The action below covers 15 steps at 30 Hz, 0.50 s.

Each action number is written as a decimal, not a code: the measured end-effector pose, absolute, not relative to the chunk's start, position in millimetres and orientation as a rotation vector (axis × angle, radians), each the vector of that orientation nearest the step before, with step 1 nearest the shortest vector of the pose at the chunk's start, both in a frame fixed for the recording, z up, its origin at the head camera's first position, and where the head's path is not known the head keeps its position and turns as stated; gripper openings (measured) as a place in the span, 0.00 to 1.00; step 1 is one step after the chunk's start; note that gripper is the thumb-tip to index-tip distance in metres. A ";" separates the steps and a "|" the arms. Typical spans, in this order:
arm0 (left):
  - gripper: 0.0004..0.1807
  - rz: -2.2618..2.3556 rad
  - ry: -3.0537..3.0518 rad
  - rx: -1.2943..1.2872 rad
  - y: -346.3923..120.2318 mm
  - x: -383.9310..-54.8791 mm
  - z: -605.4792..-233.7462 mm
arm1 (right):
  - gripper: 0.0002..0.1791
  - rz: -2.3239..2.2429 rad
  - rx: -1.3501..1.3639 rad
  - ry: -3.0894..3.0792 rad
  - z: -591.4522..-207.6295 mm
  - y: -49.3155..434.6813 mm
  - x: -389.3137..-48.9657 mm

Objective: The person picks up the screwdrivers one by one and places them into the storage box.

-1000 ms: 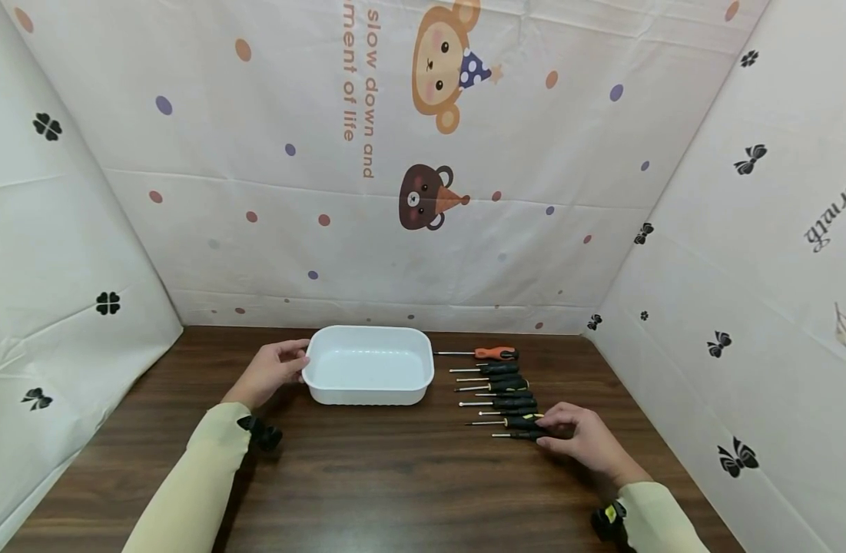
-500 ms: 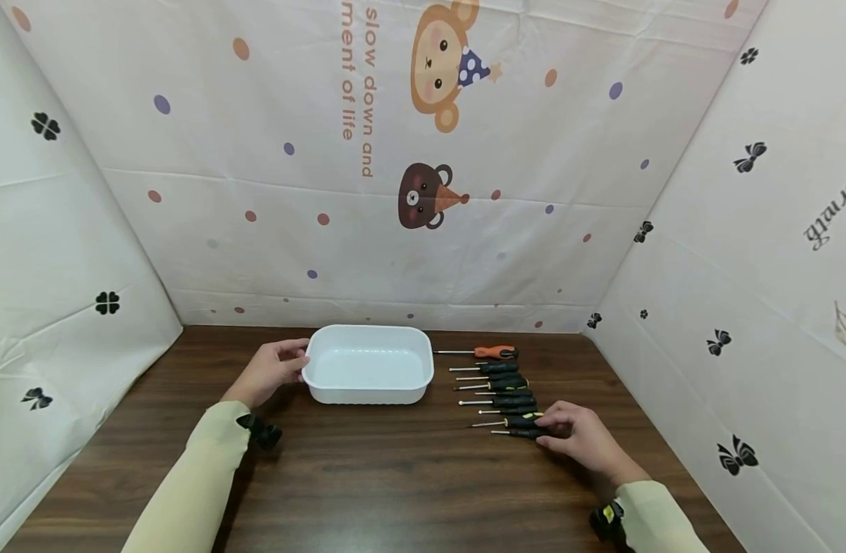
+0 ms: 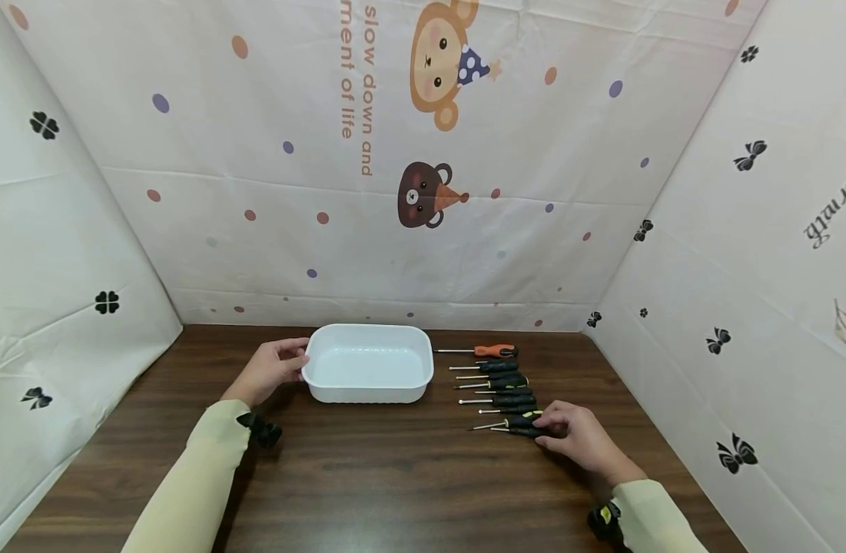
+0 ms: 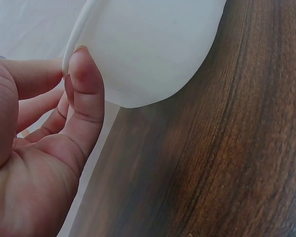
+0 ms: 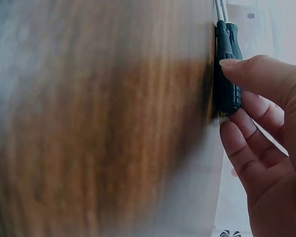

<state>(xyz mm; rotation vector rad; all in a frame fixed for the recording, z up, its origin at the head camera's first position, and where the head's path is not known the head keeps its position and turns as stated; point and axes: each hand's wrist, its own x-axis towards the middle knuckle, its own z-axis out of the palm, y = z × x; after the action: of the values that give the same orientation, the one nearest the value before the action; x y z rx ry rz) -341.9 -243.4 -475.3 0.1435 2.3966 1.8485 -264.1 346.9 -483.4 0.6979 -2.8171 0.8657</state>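
My left hand (image 3: 269, 371) grips the left end of a white rectangular plastic tray (image 3: 368, 402). In the left wrist view, the thumb and a fingertip pinch the tray's rim (image 4: 72, 38). On the right, my right hand (image 3: 580, 438) holds the handle ends of the nearest two black screwdrivers, their shafts pointing left. In the right wrist view, the thumb presses on the nearer screwdriver (image 5: 227, 74), the other fingers lie on the far side, and the second screwdriver (image 5: 234, 32) shows just behind it.
Several more black-handled screwdrivers (image 3: 509, 401) lie in a column beyond the right hand. An orange-handled screwdriver (image 3: 488, 351) lies farthest back, its tip close to the tray. Printed white cloth walls (image 3: 367, 253) enclose the wooden table (image 3: 367, 476) at the back and sides.
The nearest two screwdrivers have drawn closer together at the right hand. The second one's tip has swung slightly toward the person. The left hand and tray have stayed in place.
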 end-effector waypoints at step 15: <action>0.31 1.850 2.398 0.149 -241.3 -340.4 -474.3 | 0.08 0.767 0.727 -2.809 -478.1 343.9 -262.9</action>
<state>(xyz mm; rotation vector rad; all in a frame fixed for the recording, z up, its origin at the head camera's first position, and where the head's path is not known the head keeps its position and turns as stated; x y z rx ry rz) -340.4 -241.3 -474.3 0.1492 2.3983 1.8500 -262.9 343.9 -478.1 0.7268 -2.8090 0.7674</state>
